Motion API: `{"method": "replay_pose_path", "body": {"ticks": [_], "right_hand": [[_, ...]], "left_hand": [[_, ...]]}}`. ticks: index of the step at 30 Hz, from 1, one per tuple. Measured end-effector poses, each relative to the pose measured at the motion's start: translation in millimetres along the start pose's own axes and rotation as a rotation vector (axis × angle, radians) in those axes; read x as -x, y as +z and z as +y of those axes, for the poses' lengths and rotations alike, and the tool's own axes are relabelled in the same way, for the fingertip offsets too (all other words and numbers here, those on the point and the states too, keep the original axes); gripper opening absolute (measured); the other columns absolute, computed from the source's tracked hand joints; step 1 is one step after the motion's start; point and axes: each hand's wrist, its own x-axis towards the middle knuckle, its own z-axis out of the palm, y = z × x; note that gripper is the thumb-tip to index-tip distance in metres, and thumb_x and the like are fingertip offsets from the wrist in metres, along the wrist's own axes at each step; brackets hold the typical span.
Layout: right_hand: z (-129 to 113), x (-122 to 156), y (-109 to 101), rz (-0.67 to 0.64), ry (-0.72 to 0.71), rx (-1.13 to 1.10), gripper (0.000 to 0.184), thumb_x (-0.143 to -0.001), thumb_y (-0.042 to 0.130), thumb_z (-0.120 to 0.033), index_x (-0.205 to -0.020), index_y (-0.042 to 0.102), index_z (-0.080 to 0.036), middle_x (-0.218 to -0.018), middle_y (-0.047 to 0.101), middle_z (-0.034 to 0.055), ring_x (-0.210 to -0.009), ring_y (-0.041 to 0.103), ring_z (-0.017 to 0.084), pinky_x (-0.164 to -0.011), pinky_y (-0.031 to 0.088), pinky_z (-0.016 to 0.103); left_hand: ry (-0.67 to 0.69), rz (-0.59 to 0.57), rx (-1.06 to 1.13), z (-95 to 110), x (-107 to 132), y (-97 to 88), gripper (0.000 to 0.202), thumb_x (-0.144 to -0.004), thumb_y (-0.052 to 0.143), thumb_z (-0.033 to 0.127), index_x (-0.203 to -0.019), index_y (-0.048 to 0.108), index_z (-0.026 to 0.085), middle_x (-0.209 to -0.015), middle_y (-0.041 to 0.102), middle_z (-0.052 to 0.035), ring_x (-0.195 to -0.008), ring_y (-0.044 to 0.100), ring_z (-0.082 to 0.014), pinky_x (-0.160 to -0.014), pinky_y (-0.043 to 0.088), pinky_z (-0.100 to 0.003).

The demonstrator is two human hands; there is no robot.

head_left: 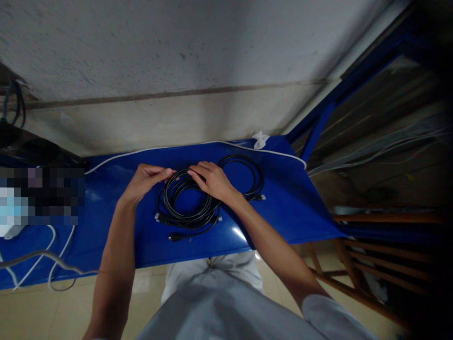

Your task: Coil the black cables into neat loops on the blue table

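Note:
A coil of black cable (167, 204) lies on the blue tabletop (286, 212), its loops stacked in a ring. My left hand (145, 182) pinches the coil's upper left edge between thumb and fingers. On the upper right side, my right hand (211, 179) is closed over the loops, with its fingertips partly hidden. Flat plugs, HDMI in shape, stick out around the coil; one plug (161, 217) points left and another plug (174, 237) lies in front. Behind my right hand rests a second black cable coil (261, 177), partly covered, with a silver-tipped plug (260, 197).
A white cable (148, 150) runs along the table's back edge beside the wall (170, 120). Crumpled white paper (261, 140) sits at the back right. White and grey cords (53, 255) loop at the left, near a blurred-out area. A wooden rack (389, 262) stands right.

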Motion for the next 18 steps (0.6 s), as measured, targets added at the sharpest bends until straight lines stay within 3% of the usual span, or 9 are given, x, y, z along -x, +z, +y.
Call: {"method": "replay_pose_path", "body": {"ticks": [5,9,11,18], "right_hand": [[-1,1,0,0.045,0.033,-0.026,0.032,-0.119,0.049,-0.042,-0.131,0.070,-0.020,-0.120,0.080,0.0117,-0.104,0.075,0.026,-0.097,0.056,0.039],[-3,1,-1,0.041,0.081,-0.030,0.026,-0.118,0.051,-0.045,-0.120,0.064,-0.022,-0.098,0.076,0.0062,-0.083,0.070,0.022,-0.080,0.051,0.033],[-3,1,-2,0.037,0.084,-0.030,0.024,-0.118,0.051,-0.044,-0.117,0.063,-0.023,-0.096,0.074,0.0055,-0.082,0.067,0.021,-0.079,0.049,0.033],[-9,1,-2,0.047,-0.029,-0.087,0.024,-0.109,0.068,-0.047,-0.111,0.068,-0.023,-0.128,0.075,0.0127,-0.114,0.072,0.028,-0.099,0.054,0.043]], "left_hand": [[0.036,-0.075,-0.006,7,6,-0.6,0.042,-0.087,0.093,0.053,-0.116,0.091,0.022,-0.119,0.086,-0.0118,-0.107,0.082,-0.0320,-0.096,0.065,-0.040],[0.089,-0.104,-0.002,8,6,2.9,0.042,-0.086,0.095,0.046,-0.120,0.090,0.022,-0.105,0.087,-0.0104,-0.090,0.080,-0.0250,-0.083,0.065,-0.034],[0.098,-0.118,0.015,7,4,5.4,0.040,-0.086,0.095,0.044,-0.119,0.090,0.023,-0.098,0.085,-0.0091,-0.080,0.078,-0.0211,-0.079,0.063,-0.032],[0.077,-0.131,0.028,3,0,12.3,0.036,-0.088,0.093,0.044,-0.116,0.091,0.022,-0.088,0.083,-0.0087,-0.081,0.076,-0.0198,-0.080,0.062,-0.031]]}}
